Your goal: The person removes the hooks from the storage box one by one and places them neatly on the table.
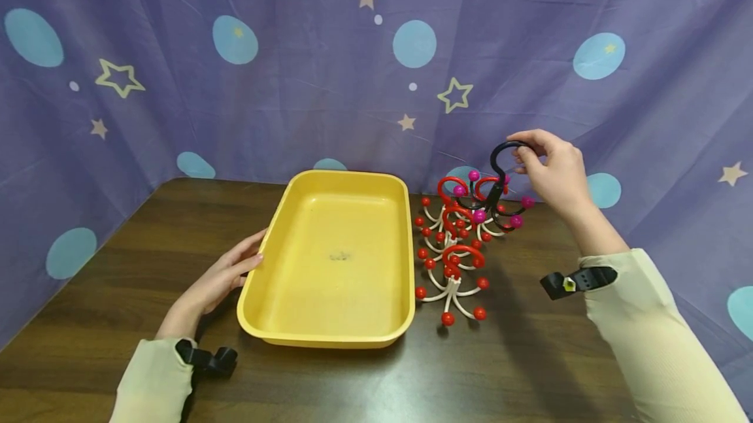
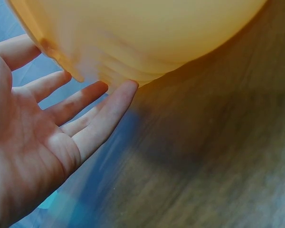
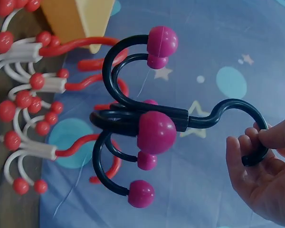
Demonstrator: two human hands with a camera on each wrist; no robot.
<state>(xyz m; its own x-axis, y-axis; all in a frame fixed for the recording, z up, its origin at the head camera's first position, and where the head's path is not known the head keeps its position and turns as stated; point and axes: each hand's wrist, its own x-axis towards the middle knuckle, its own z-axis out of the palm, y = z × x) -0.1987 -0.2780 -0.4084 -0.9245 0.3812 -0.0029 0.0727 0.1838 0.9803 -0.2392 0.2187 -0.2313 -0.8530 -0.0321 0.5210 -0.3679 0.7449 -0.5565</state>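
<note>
My right hand [image 1: 553, 165] pinches the curved top of a black multi-arm hook hanger [image 3: 175, 118] with pink ball tips, held up at the right. Below and behind it, several white hook hangers [image 1: 453, 289] with red hooks and red balls stand on the table, right of a yellow tray [image 1: 326, 340]. My left hand [image 1: 220, 276] is at the tray's left side. In the left wrist view the left hand [image 2: 42, 123] has its fingers spread, fingertips right at the tray's outer wall [image 2: 133, 52]. The inside of the tray holds only a small dark mark.
The brown wooden table [image 1: 117, 299] runs back to a purple curtain [image 1: 329, 70] with stars and blue dots. Black wrist straps [image 1: 594, 278] sit over both light sleeves. The white and red hangers cluster tightly along the tray's right wall.
</note>
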